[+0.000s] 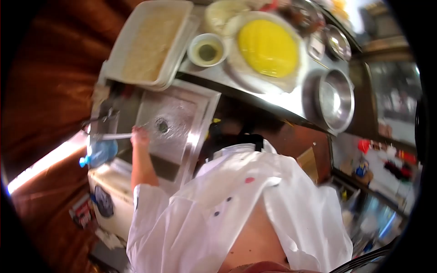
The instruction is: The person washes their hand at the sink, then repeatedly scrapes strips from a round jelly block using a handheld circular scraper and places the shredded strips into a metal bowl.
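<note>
My left hand reaches over the steel sink, right at the end of a pale faucet spout. Its fingers are blurred, and I cannot tell whether they grip the spout. Water splashes and runs across the basin around the drain. The white sleeve of that arm ends near the elbow. My right hand is out of sight.
Behind the sink stands a plastic tub of pale contents, beside a small bowl. A round bright yellow thing and a steel bowl rest on the counter. A blue plastic bottle is left of the sink.
</note>
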{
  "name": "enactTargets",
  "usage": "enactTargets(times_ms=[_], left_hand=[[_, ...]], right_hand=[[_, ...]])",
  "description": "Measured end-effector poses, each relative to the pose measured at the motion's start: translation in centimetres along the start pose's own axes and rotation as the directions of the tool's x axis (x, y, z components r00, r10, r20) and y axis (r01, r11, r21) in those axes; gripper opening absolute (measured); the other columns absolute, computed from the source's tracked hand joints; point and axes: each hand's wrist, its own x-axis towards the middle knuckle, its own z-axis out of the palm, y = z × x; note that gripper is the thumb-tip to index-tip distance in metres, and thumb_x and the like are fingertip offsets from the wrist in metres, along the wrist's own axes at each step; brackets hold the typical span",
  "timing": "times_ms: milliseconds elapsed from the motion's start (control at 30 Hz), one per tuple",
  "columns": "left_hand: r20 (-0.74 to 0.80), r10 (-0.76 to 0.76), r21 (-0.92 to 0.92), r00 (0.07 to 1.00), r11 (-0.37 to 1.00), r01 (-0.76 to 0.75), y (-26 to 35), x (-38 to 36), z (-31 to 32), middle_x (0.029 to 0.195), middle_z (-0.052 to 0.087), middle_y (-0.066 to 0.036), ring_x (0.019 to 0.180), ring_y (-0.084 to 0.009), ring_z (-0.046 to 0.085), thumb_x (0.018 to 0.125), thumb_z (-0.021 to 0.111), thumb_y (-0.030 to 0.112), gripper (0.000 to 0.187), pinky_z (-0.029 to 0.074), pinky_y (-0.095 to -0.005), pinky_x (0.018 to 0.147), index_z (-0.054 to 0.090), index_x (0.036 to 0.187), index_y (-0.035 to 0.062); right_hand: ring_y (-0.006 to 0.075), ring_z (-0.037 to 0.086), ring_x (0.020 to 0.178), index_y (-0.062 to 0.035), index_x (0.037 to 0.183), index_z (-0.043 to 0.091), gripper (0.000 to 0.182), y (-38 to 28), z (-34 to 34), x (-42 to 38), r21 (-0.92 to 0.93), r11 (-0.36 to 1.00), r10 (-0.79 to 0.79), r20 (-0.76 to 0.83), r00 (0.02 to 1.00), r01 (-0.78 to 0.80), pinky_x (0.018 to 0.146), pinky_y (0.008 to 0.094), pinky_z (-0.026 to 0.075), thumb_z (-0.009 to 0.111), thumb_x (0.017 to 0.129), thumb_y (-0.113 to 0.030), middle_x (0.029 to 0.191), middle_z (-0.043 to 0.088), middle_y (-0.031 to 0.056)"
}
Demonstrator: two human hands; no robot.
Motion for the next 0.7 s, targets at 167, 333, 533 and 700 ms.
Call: enactTargets(times_ms=[167, 333, 533, 700], left_hand=[[-0.100, -0.015, 0.585, 0.995, 0.808, 0.071, 0.3, 1.1, 3.6, 0.104, 0.054, 0.000, 0.100, -0.0190, 0.051, 0.102, 0.049, 0.036, 0.022, 0.046, -0.0342, 0.082, 0.060, 0.115, 0.0223], [-0.054, 0.012, 0.671, 0.998, 0.741, 0.028, -1.1, 2.4, 0.0, 0.105, 0.059, -0.002, 0.104, -0.0178, 0.056, 0.098, 0.055, 0.026, 0.018, 0.049, -0.0321, 0.087, 0.065, 0.111, 0.0178], [0.061, 0.022, 0.585, 0.998, 0.809, -0.053, 0.5, 3.8, -3.1, 0.106, 0.065, -0.003, 0.105, -0.0175, 0.061, 0.095, 0.062, 0.014, 0.015, 0.052, -0.0302, 0.091, 0.070, 0.107, 0.0119], [0.121, 0.124, 0.378, 0.985, 0.912, -0.162, 2.4, -1.6, 1.1, 0.101, 0.064, -0.007, 0.097, -0.0215, 0.064, 0.096, 0.064, 0.009, 0.013, 0.055, -0.0314, 0.091, 0.067, 0.108, 0.0046]], right_hand=[[0.0478, 0.063, 0.112, 0.0004, 0.123, 0.066, 0.052, -14.4, -9.3, -2.5, 0.060, 0.998, 0.042, -0.108, 0.993, -0.035, 0.095, 0.0485, 0.051, 0.052, 0.105, -0.047, 0.118, 0.068, 0.0287], [0.0373, 0.068, 0.108, -0.0009, 0.132, 0.062, 0.053, -22.6, -12.5, -2.3, 0.349, 0.933, 0.124, -0.083, 0.989, -0.088, 0.097, 0.0430, 0.052, 0.052, 0.105, -0.045, 0.118, 0.070, 0.0244], [0.0408, 0.063, 0.120, -0.0007, 0.132, 0.062, 0.056, -21.5, -11.9, -3.2, 0.174, 0.978, 0.114, 0.014, 0.993, -0.115, 0.103, 0.0456, 0.049, 0.048, 0.105, -0.048, 0.128, 0.066, 0.0258], [0.0445, 0.061, 0.121, 0.0011, 0.127, 0.066, 0.059, -21.2, -12.0, -3.2, 0.042, 0.989, 0.140, 0.109, 0.984, -0.145, 0.104, 0.0469, 0.049, 0.046, 0.105, -0.051, 0.128, 0.066, 0.0277]])
